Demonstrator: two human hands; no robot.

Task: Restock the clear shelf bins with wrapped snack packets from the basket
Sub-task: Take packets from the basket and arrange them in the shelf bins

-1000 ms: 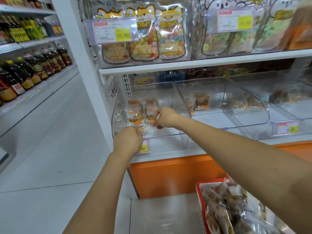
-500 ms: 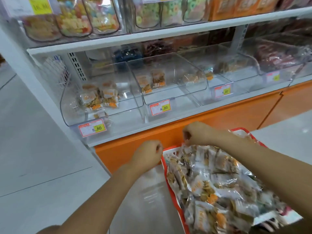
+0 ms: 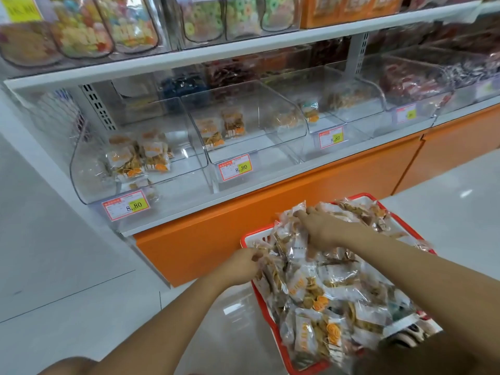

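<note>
On the lower white shelf, at the far left, a clear plastic bin with a curved front wall (image 3: 89, 171) holds a small cluster of clear-wrapped snack packets with orange and white labels (image 3: 135, 158). A red-bordered price tag reading 8.80 (image 3: 125, 204) is clipped to its front. Just to its right, a second clear plastic bin (image 3: 286, 136) holds three or so of the same kind of packet near its back (image 3: 221, 128), and it carries its own 8.80 tag (image 3: 234, 167). Further right, a third clear bin (image 3: 359, 112) holds a few loose packets. Below the shelf runs an orange base panel (image 3: 205, 239).

Your left hand (image 3: 240, 262) is at the left edge of a red plastic basket (image 3: 250, 236) standing on the pale floor. Its fingers are curled against a packet there, but blur hides whether they grip it.

The basket is heaped with wrapped snack packets (image 3: 324, 293).

Your right hand (image 3: 322, 228) lies palm down on the far side of the heap. Its fingers are stretched forward and spread, resting on the top packets.
</note>
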